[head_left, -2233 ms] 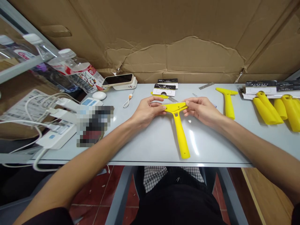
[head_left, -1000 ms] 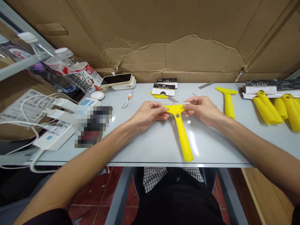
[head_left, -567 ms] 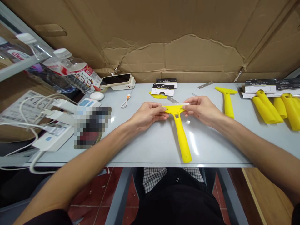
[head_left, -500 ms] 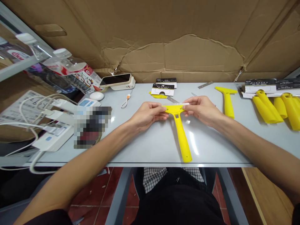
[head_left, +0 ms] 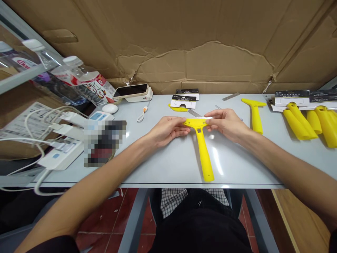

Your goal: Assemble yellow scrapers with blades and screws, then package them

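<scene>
A yellow T-shaped scraper (head_left: 203, 151) is held between my two hands, its handle pointing down toward the table's front edge. My left hand (head_left: 170, 130) pinches the left end of its head, and my right hand (head_left: 225, 123) pinches the right end. A thin pale strip shows along the top of the head. Just beyond lie a loose metal blade (head_left: 194, 113) and black-and-white cards (head_left: 183, 101) with a yellow piece partly under them. Another yellow scraper (head_left: 255, 116) rests to the right of my right hand.
Yellow handles (head_left: 300, 121) with black-and-white cards lie at the far right. Another blade (head_left: 231, 96) is at the back. On the left are a power strip (head_left: 61, 154) with cables, bottles (head_left: 92, 82), a phone (head_left: 131, 90) and a white mouse (head_left: 110, 108). Cardboard (head_left: 200, 63) stands behind.
Both hands keep their hold on the scraper. Its handle end has shifted very slightly up and left, and the whole view has moved a little.
</scene>
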`<state>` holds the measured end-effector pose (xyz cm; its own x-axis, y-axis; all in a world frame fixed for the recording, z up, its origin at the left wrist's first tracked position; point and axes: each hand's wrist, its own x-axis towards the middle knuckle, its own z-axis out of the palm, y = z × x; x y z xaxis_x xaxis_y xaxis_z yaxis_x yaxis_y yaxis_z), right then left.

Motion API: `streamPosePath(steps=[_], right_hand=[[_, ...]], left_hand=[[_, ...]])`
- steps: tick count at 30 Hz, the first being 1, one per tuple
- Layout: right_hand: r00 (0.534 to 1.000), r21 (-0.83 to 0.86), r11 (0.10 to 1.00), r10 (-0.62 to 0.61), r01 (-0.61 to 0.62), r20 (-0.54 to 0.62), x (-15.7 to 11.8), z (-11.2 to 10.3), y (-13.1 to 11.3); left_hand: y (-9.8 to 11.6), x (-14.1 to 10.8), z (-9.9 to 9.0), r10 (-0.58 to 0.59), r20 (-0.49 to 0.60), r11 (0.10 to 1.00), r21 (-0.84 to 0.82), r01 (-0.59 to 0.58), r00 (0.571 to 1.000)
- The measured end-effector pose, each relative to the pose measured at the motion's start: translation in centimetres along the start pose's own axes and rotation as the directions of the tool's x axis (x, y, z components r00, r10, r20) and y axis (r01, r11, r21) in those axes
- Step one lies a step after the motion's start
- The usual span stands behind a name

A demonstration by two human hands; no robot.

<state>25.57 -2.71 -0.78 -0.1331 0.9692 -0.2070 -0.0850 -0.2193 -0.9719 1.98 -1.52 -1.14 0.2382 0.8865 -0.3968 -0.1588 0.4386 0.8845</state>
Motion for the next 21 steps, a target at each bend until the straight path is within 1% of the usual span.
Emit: streamPosePath(steps=[3, 9, 13, 18, 21], right_hand=[[1.0, -0.001, 1.0, -0.002, 0.002, 0.011, 0.04, -0.13, 0.09], [1.0, -0.013, 1.0, 0.002, -0.001, 0.016, 0.12, -0.21, 0.27], [1.0, -0.031, 1.0, -0.005, 0.006, 0.024, 0.11, -0.11, 0.32], [1.0, -0.032, 0.999, -0.024, 0.024, 0.0, 0.06, 0.09, 0.33], [0.999, -0.031, 0.999, -0.029, 0.03, 0.022, -0.02, 0.15, 0.34]], left_hand=[[0.19, -0.03, -0.03, -0.003, 0.003, 1.0, -0.008, 0.003, 1.0], [-0.2, 0.06, -0.34, 0.018, 0.053, 1.0, 0.015, -0.019, 0.998], [-0.62, 0.15, -0.46, 0.048, 0.041, 0.998, 0.049, -0.05, 0.998], [-0.72, -0.03, -0.24, 0.099, 0.02, 0.991, 0.093, -0.1, 0.995], [-0.58, -0.31, -0.16, 0.14, 0.013, 0.981, 0.135, -0.14, 0.99]])
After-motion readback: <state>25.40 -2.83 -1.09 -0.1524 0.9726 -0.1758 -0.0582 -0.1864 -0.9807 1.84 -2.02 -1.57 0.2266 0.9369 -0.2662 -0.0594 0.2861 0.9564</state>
